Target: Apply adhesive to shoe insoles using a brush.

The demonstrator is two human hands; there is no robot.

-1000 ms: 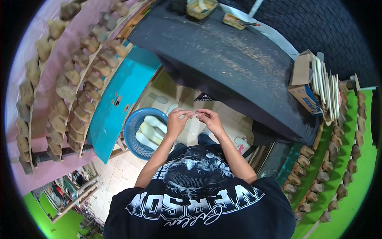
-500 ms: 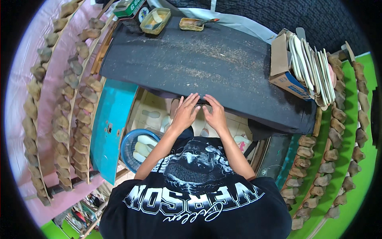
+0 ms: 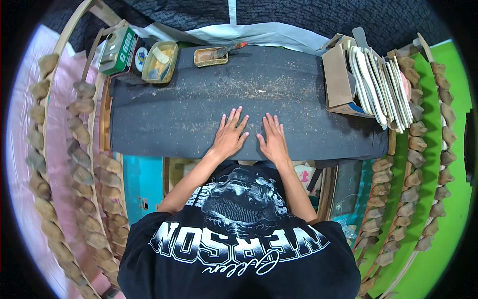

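Observation:
Palm down on the dark cloth-covered table point(image 3: 174, 112), my left hand point(image 3: 230, 135) rests near the front edge with its fingers spread. My right hand point(image 3: 273, 140) lies beside it, a short gap to the right, fingers stretched out and holding nothing. Both forearms reach forward from below. Light shavings and crumbs are scattered over the cloth beyond my fingertips. Farther back, a shallow tray point(image 3: 211, 63) has a brush point(image 3: 230, 49) lying across it. Left of the tray is a yellowish tub point(image 3: 157, 78) with a pale flat piece inside.
A green and white tin point(image 3: 118, 52) stands at the back left. At the right end, a cardboard box point(image 3: 338, 82) holds a stack of pale sole-shaped pieces point(image 3: 371, 82). Racks of shoe lasts line the left point(image 3: 79, 107) and right point(image 3: 381, 177). Teal panels point(image 3: 142, 179) show below the table.
My hands, raised at the table's front edge before, now lie flat on the cloth, farther onto the table. My view has shifted, and the blue basket below is out of sight.

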